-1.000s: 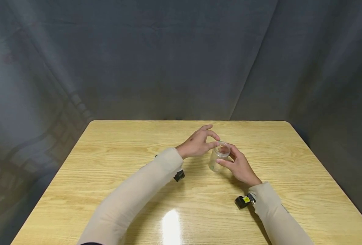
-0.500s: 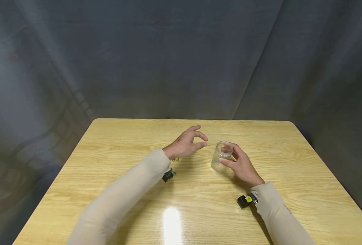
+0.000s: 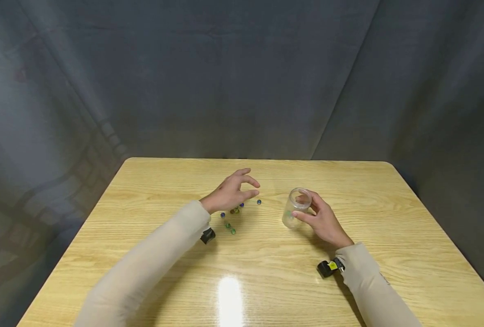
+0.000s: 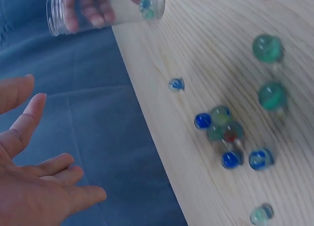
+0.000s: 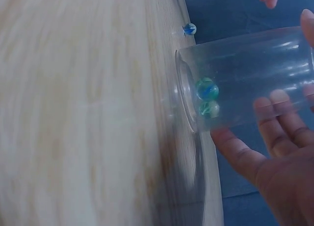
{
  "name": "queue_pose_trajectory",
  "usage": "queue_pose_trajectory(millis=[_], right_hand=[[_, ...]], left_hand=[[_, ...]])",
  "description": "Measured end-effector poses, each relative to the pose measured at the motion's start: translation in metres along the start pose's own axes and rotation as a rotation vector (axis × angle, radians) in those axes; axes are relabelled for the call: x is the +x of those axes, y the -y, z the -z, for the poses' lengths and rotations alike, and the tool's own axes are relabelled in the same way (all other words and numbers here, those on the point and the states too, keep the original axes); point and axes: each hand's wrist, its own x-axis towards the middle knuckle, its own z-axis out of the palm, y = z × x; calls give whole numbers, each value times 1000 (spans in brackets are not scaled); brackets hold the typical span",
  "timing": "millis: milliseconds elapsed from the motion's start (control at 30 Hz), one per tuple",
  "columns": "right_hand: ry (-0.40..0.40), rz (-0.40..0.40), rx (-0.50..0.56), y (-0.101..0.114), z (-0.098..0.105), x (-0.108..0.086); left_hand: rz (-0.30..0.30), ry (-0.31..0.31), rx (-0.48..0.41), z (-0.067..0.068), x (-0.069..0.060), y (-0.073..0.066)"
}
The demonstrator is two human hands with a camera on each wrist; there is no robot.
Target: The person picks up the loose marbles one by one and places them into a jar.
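Observation:
A clear, lidless jar (image 3: 289, 216) stands on the table, gripped around its side by my right hand (image 3: 325, 225). Two marbles (image 5: 208, 90) lie at the jar's bottom in the right wrist view. My left hand (image 3: 230, 191) hovers over the table left of the jar, fingers apart and holding nothing. Beneath and beside it lie several glass marbles: a blue one (image 3: 222, 215), green ones (image 3: 233, 231) nearer the front, and a single blue one (image 3: 259, 202) toward the jar. In the left wrist view a cluster of marbles (image 4: 221, 115) shows beside the left hand (image 4: 39, 187).
The wooden table (image 3: 348, 190) has a dark curtain (image 3: 225, 81) behind it and at its sides. Small black cameras sit at the left wrist (image 3: 207, 235) and the right wrist (image 3: 326, 268). A bright light reflection lies on the table's front part.
My left hand has moved left, away from the jar's mouth, and its fingers have spread from a near pinch. Marbles formerly hidden under it now show. The right hand keeps its grip on the jar.

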Motion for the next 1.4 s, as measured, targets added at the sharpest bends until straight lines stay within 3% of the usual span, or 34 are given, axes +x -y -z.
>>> queue_pose_trajectory(millis=[900,1167,1400], right_hand=[[1,-17,22,0,-2,2],[9,-10,34,2,-1,2],[1,-22,28,0,-1,2]], left_hand=[[141,-106,-20,34,-26,43],[177,-94,-17,37,-34,57],[209,-129,-10,38,-37,66]])
